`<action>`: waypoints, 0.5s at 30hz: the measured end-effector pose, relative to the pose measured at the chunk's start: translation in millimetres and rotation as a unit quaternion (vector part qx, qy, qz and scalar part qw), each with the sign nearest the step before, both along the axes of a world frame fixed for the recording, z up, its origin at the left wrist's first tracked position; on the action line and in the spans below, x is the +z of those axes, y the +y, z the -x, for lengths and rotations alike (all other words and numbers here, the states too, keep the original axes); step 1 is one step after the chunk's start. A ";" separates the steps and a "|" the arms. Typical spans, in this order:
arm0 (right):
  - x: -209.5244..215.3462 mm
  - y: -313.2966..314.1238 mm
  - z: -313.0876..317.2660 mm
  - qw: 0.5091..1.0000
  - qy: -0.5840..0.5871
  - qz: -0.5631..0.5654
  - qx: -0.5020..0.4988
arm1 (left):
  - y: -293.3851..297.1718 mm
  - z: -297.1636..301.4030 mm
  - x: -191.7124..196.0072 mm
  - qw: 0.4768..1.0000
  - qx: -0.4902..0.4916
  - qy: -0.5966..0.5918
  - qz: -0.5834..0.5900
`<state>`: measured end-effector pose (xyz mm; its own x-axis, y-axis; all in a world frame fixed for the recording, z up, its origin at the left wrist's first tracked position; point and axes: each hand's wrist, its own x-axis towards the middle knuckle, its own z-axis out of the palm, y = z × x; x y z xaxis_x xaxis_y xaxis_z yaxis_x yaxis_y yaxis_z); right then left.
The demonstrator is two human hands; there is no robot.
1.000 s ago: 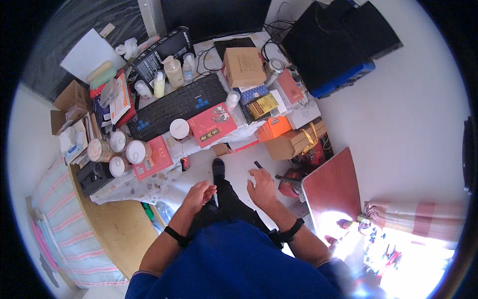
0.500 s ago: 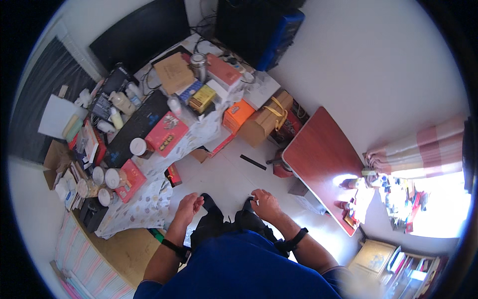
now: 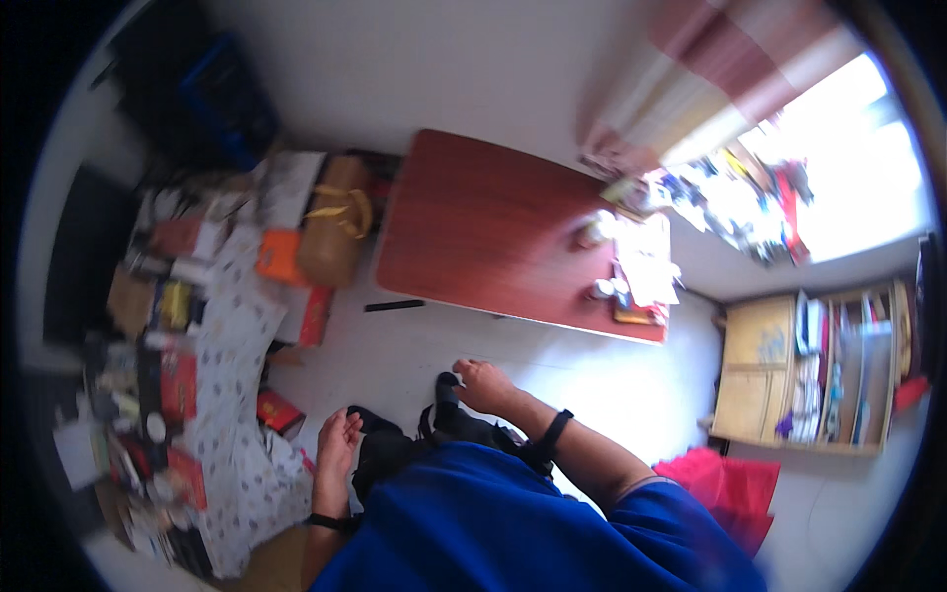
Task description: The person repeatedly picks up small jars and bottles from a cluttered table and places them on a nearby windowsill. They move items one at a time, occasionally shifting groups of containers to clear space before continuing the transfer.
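Observation:
Low in front of my body, my left hand [image 3: 338,439] hangs with its fingers loosely bent and nothing visible in them. My right hand [image 3: 484,386] hangs likewise over the floor, fingers slightly curled, holding nothing I can see. Neither hand touches anything. Closest to my right hand is a red-brown table [image 3: 483,232] ahead, with jars [image 3: 600,289] and papers [image 3: 646,261] at its right end. On my left hand's side is a crowded desk under a patterned cloth [image 3: 237,365]. A red box [image 3: 280,412] sits beside that cloth, near my left hand. The picture is somewhat blurred.
A tan box with a yellow ribbon [image 3: 335,232] and an orange box [image 3: 280,257] stand by the table's left end. A dark strip [image 3: 395,306] lies on the floor. A wooden cabinet [image 3: 758,370] and a pink-red cloth or bag [image 3: 725,488] are at right.
My view has swung right: the desk has shifted left, the red-brown table is now centred, and the cabinet and pink-red cloth or bag show. Both hands stay low and empty.

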<state>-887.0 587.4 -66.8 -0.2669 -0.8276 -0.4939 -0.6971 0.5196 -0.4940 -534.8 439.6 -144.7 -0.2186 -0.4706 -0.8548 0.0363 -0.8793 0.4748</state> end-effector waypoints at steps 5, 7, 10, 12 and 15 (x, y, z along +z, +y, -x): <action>-6.9 67.5 75.7 0.995 0.002 0.017 -0.101 | 0.6 95.2 10.4 0.988 -0.145 0.015 0.040; -14.7 92.4 94.9 0.990 0.005 -0.001 -0.139 | -2.4 129.8 12.9 0.979 -0.195 -0.004 0.053; -23.3 116.8 112.5 0.985 0.010 -0.025 -0.172 | -10.4 175.5 10.9 0.963 -0.263 -0.015 0.055; -23.8 126.2 123.2 0.979 -0.016 -0.031 -0.203 | -16.8 203.0 6.0 0.954 -0.295 -0.014 0.056; -19.2 128.1 147.5 0.966 -0.018 -0.035 -0.254 | -31.4 248.3 -3.9 0.943 -0.329 -0.013 0.041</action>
<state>-1034.4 715.5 -86.0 -0.6121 -0.5576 -0.5608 -0.3256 0.8239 -0.4639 -783.1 408.3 -148.6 -0.4659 -0.3054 -0.8305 -0.5177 -0.6671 0.5357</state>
